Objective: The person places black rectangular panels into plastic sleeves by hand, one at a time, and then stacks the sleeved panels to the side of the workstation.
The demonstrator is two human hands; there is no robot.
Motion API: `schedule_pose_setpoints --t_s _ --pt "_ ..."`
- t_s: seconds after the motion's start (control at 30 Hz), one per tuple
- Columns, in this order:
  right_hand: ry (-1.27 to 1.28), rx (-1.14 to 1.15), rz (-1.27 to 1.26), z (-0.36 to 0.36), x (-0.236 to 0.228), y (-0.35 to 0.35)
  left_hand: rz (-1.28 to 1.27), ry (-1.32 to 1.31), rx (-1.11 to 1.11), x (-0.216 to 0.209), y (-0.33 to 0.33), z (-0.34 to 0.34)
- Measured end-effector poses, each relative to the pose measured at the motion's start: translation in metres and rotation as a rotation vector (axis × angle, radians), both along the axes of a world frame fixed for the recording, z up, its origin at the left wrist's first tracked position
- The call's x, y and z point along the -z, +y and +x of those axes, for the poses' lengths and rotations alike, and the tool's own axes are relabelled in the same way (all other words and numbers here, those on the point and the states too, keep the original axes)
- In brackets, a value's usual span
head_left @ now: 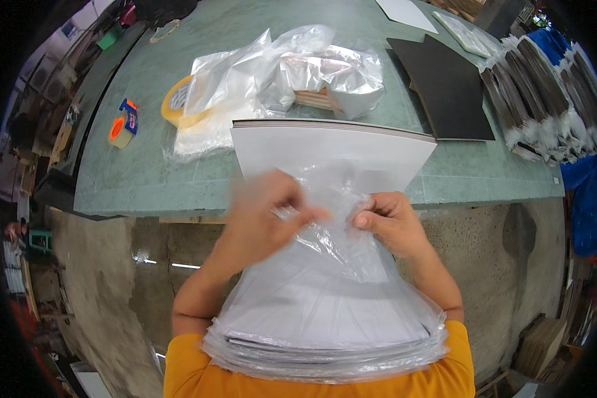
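Against my front rests a stack of white sheets in clear plastic bags (325,315). My right hand (390,222) pinches the crumpled edge of the top plastic bag between thumb and fingers. Opposite it, my left hand (265,212) is blurred by motion, its fingers curled at the same bag's loose plastic and its thumb stretched toward the right. Just beyond my hands, a stack of white boards (325,142) with dark edges lies at the table's front edge, partly covered by the clear plastic.
On the green table (179,182) lie loose clear plastic bags (245,86), a yellow tape roll (174,106) and a small tape dispenser (124,124). Black boards (448,89) lie to the right, beside bundled, plastic-wrapped dark sheets (534,96). Stacked cardboard (540,345) stands on the floor.
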State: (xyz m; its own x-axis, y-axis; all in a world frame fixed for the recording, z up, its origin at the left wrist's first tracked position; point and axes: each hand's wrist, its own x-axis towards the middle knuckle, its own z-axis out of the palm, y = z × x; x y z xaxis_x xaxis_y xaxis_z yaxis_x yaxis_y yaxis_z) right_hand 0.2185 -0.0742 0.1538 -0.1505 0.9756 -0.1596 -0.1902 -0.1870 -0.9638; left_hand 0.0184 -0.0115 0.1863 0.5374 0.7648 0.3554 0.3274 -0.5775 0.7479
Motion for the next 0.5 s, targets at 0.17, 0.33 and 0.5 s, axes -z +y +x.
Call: schedule_pose_setpoints --t_s 0.17,0.33,0.5 --pt "0.697 -0.053 0.007 -0.007 0.007 0.009 -0.371 -0.004 0.204 0.015 -0.007 -0.002" --pt "0.493 0.02 0.026 0.027 0.007 -0.008 -0.039 -0.215 -0.63 0.017 0.045 -0.097" --pt "-0.054 -0.009 0.605 0.004 -0.01 0.004 0.072 -0.038 0.121 -0.032 -0.028 -0.017"
